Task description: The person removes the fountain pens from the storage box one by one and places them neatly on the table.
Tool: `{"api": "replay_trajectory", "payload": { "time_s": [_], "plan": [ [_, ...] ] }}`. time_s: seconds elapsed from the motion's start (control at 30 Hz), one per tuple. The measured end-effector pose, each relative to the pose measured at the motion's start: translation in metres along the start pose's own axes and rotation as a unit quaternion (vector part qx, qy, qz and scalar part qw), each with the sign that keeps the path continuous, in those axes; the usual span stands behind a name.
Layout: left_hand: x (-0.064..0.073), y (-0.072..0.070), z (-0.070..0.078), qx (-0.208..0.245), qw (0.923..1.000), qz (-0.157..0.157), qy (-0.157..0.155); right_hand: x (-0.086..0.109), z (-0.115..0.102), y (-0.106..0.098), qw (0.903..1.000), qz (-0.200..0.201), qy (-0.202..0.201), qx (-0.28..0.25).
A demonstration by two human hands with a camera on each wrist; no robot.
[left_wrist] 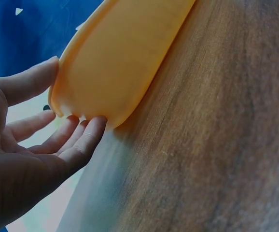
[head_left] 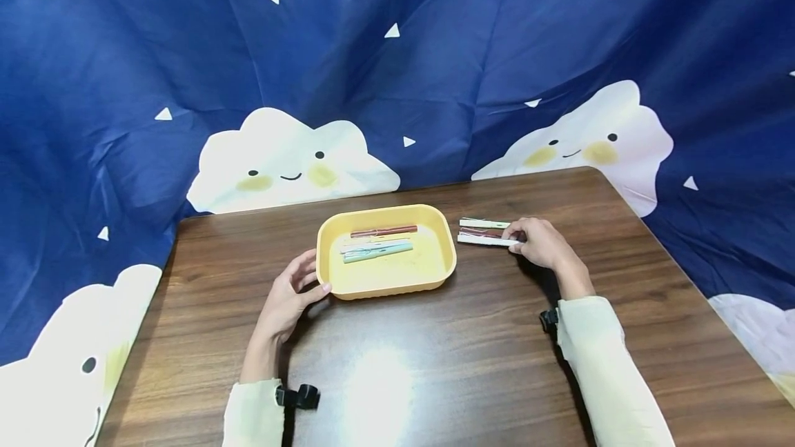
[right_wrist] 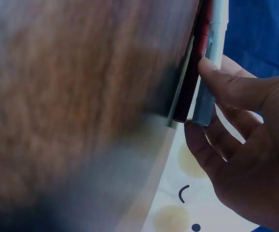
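A yellow tray (head_left: 388, 290) stands on the table, with several pens in it: a dark red pen (head_left: 384, 231) at the back, pale ones and a light teal pen (head_left: 377, 252) nearer the front. My left hand (head_left: 292, 295) holds the tray's left end, thumb by the front corner and fingertips against the wall. Right of the tray, my right hand (head_left: 542, 247) pinches the end of a white pen (right_wrist: 212, 89) between thumb and fingers. Beside that pen lie a dark red pen (right_wrist: 191, 82) and a pale green-white pen (head_left: 491, 223), all roughly parallel.
The brown wooden table (head_left: 472, 364) reaches back to a blue curtain (head_left: 348, 40) printed with clouds and white triangles. Each wrist carries a black strap, and a bright light reflection lies on the tabletop near its front.
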State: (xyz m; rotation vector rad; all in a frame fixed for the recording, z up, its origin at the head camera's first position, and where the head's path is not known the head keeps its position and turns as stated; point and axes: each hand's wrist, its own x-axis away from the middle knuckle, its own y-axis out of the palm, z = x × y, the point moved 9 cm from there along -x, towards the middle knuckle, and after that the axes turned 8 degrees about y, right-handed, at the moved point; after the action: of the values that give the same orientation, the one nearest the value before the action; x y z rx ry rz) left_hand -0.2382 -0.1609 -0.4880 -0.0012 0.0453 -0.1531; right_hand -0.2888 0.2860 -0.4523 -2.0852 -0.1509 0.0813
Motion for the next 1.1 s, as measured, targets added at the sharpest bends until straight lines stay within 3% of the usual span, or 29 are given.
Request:
{"api": "replay_trajectory", "payload": {
  "time_s": [1.1],
  "plan": [
    [-0.001,0.000,0.001,-0.002,1.0000,0.000,0.003,-0.019,0.022,0.003,0.9978,-0.005,0.063,0.019]
  ]
}}
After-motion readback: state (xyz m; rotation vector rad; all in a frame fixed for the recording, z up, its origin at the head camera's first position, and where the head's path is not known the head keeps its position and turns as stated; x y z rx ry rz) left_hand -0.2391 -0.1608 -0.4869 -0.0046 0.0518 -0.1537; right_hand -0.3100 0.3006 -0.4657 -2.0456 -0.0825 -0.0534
